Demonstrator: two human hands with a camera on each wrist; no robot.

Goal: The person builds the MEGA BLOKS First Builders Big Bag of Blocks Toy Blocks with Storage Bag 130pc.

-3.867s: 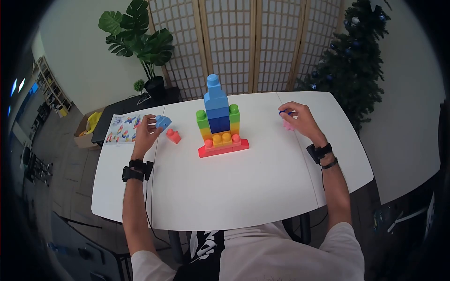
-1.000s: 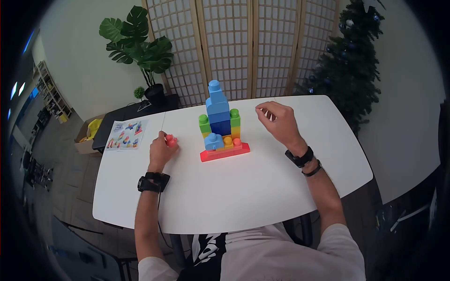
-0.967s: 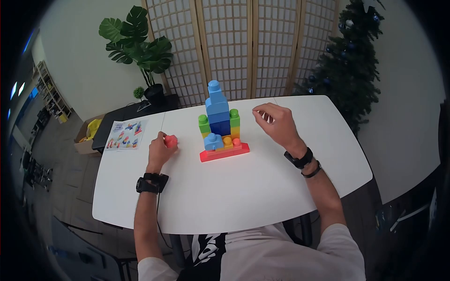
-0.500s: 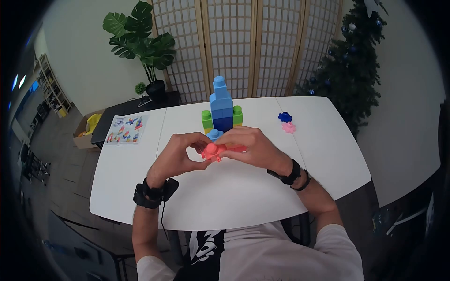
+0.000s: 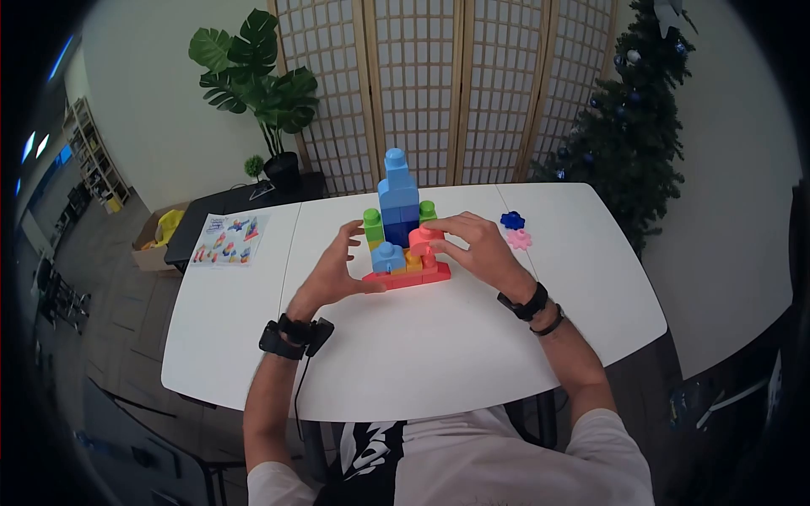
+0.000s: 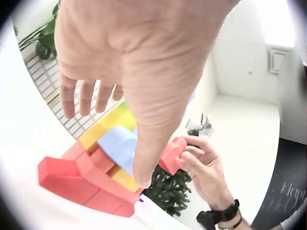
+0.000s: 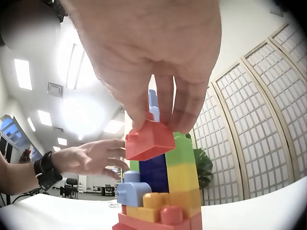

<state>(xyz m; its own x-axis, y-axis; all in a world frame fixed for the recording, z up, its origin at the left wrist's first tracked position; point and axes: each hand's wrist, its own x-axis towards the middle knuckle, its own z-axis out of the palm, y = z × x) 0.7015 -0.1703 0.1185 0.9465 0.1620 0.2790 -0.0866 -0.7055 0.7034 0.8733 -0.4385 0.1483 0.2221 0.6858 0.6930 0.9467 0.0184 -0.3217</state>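
Observation:
My right hand (image 5: pixel 485 251) pinches a red building block (image 7: pixel 152 141) between thumb and fingers. That block is held above the right side of the stacked tower, with a gap over the orange and red studs (image 7: pixel 171 215) in the right wrist view. My left hand (image 5: pixel 331 274) is spread at the tower's left side, holding nothing, its thumb close to the red base (image 5: pixel 407 281). A light blue block (image 5: pixel 388 257) with a side peg sits on the base's left part. Behind it rise dark blue blocks (image 5: pixel 400 221), light blue blocks (image 5: pixel 397 192) and green-topped columns (image 5: pixel 373 224).
A dark blue gear (image 5: pixel 512 220) and a pink gear (image 5: pixel 519 239) lie on the white table (image 5: pixel 472 354) right of the tower. A printed picture sheet (image 5: pixel 230 241) lies at the table's back left. A cable (image 5: pixel 299 388) trails from the left wrist.
The light blue side-peg block went from the table's left onto the base. The red block was picked up by my left hand, brought to the middle, and is now in my right hand alone.

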